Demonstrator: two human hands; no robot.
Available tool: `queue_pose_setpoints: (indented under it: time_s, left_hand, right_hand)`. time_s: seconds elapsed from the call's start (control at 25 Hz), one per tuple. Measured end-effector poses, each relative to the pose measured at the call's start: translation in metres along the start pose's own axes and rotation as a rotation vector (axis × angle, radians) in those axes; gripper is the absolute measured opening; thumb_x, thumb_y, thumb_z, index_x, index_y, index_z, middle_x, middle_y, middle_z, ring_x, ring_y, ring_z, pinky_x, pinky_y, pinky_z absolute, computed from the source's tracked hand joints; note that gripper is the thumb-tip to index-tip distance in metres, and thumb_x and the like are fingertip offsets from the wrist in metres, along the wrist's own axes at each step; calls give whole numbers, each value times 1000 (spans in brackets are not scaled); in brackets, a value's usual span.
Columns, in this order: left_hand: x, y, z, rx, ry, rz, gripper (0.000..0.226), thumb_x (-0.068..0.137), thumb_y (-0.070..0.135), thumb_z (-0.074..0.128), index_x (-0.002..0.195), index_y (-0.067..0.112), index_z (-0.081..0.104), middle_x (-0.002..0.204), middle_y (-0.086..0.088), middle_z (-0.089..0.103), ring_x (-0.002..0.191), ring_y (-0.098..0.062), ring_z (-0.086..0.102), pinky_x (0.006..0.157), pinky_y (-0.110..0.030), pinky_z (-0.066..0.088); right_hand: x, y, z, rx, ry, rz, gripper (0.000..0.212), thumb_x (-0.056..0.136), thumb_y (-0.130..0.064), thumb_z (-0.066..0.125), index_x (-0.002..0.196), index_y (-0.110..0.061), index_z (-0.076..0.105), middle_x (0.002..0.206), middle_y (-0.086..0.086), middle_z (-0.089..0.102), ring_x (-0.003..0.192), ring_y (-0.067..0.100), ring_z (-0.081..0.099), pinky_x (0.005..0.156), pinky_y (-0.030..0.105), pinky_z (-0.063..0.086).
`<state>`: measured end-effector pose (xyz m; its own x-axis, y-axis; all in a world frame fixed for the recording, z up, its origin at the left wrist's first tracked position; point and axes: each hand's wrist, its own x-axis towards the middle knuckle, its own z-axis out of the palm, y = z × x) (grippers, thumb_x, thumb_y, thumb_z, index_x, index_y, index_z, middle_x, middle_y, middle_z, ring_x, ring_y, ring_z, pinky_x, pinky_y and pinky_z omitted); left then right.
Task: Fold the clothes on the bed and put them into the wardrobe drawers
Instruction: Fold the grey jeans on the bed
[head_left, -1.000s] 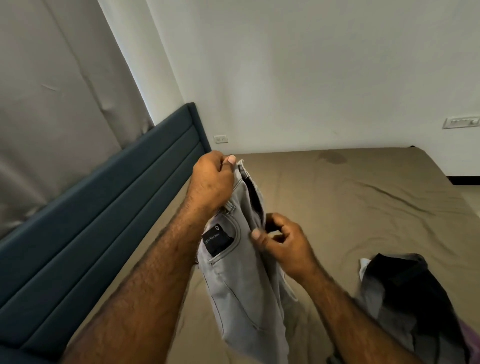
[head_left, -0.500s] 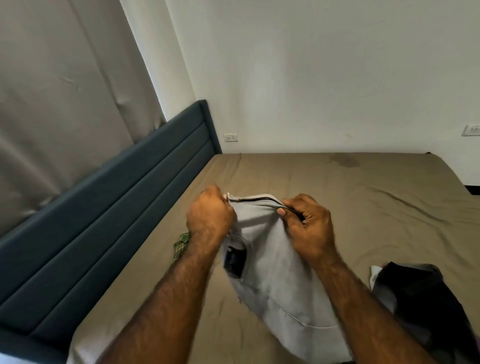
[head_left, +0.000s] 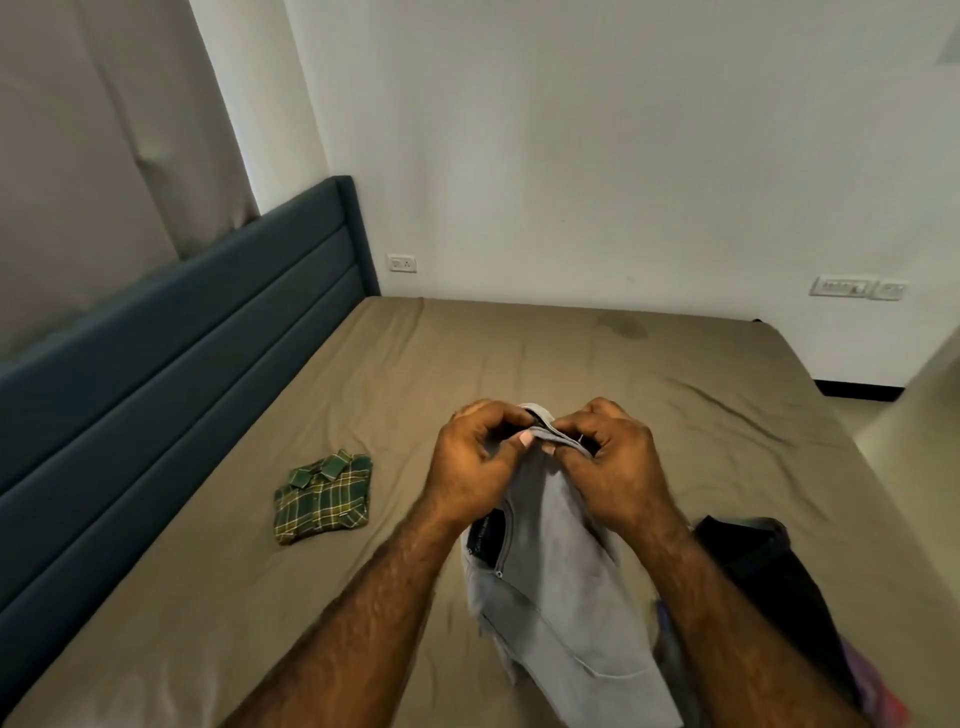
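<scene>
Light grey jeans (head_left: 561, 582) with a black label patch hang in front of me over the bed (head_left: 597, 364). My left hand (head_left: 475, 467) and my right hand (head_left: 615, 462) both pinch the waistband, close together at its top edge. A folded green plaid shirt (head_left: 324, 496) lies on the brown sheet to the left. A pile of dark clothes (head_left: 769, 577) lies to the right, partly hidden behind my right forearm, with a bit of pink and purple fabric (head_left: 878, 686) at its near end.
A dark teal headboard (head_left: 171, 374) runs along the left side of the bed, with a grey curtain (head_left: 93, 156) behind it. A white wall (head_left: 571, 145) with sockets stands beyond the bed. Floor (head_left: 909, 415) shows at the right.
My hands have come closer together on the jeans' waistband. The view has tilted down and back, so the folded green shirt now shows fully.
</scene>
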<state>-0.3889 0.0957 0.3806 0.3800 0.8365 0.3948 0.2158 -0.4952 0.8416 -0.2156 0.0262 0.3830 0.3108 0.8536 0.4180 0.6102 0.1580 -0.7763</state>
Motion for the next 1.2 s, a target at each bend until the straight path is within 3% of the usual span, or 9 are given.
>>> queue_pose_setpoints:
  time_s: [0.2, 0.32, 0.52, 0.6, 0.76, 0.84, 0.92, 1.08, 1.2]
  left_hand:
    - [10, -15, -3, -418, -41, -409, 2, 89, 16, 83, 88, 15, 84, 91, -2, 81, 89, -17, 76, 76, -25, 59]
    - [18, -32, -3, -431, -72, -564, 17, 85, 6, 84, 74, 19, 81, 86, -1, 79, 88, -21, 74, 77, -29, 57]
    - [26, -59, -8, 331, 55, -522, 21, 93, 29, 67, 73, 25, 62, 84, 11, 67, 93, -20, 61, 90, -39, 34]
    - [31, -77, -19, 365, 122, -545, 24, 95, 29, 67, 72, 25, 60, 86, 11, 64, 96, -22, 60, 91, -39, 35]
    - [39, -95, -23, 21, 93, -567, 14, 96, 31, 70, 86, 25, 63, 106, -2, 69, 97, -25, 67, 88, -42, 57]
    - [38, -98, -28, -192, -119, -689, 32, 97, 53, 67, 106, 23, 59, 111, -4, 70, 98, -23, 70, 82, -37, 56]
    - [41, -99, -43, -365, -359, -790, 56, 87, 75, 67, 103, 21, 68, 95, -1, 73, 83, -19, 69, 76, -34, 53]
    - [63, -79, -72, -565, -434, -372, 27, 92, 38, 78, 81, 14, 72, 79, -5, 65, 75, -22, 57, 71, -32, 51]
    - [85, -22, -97, -305, -763, -14, 23, 102, 30, 69, 99, 7, 73, 90, -5, 70, 83, -20, 64, 78, -38, 53]
  right_hand:
    - [-4, -12, 14, -238, -75, -94, 14, 90, -19, 79, 102, -24, 83, 87, -9, 57, 77, 6, 58, 67, 27, 52]
    - [-8, -16, 28, -385, -124, -78, 16, 91, -31, 78, 104, -24, 82, 89, -8, 56, 81, 12, 57, 71, 33, 53]
    - [-19, -23, 42, -570, -5, 14, 10, 87, -27, 72, 89, -21, 79, 82, -7, 53, 71, 15, 52, 58, 22, 36]
    - [-29, -28, 52, -612, -1, -17, 11, 87, -28, 69, 86, -21, 77, 82, -8, 52, 70, 15, 52, 57, 26, 41]
    - [-27, -36, 65, -492, 101, 8, 11, 88, -29, 73, 87, -19, 79, 83, -9, 57, 70, 12, 57, 60, 31, 50]
    - [-19, -40, 62, -341, 198, 103, 5, 85, -25, 82, 84, -21, 79, 81, -13, 61, 70, 6, 60, 63, 25, 51]
    - [-9, -44, 54, -242, 228, 194, 13, 77, -20, 86, 73, -26, 75, 75, -13, 64, 67, 3, 61, 62, 23, 50]
    - [-6, -55, 28, -83, -336, 507, 17, 79, -18, 88, 77, -18, 71, 71, 0, 72, 62, 16, 69, 61, 44, 63]
    - [3, -63, 7, 57, -356, 443, 44, 88, -18, 83, 122, -37, 64, 120, -12, 72, 110, 7, 70, 94, 46, 61]
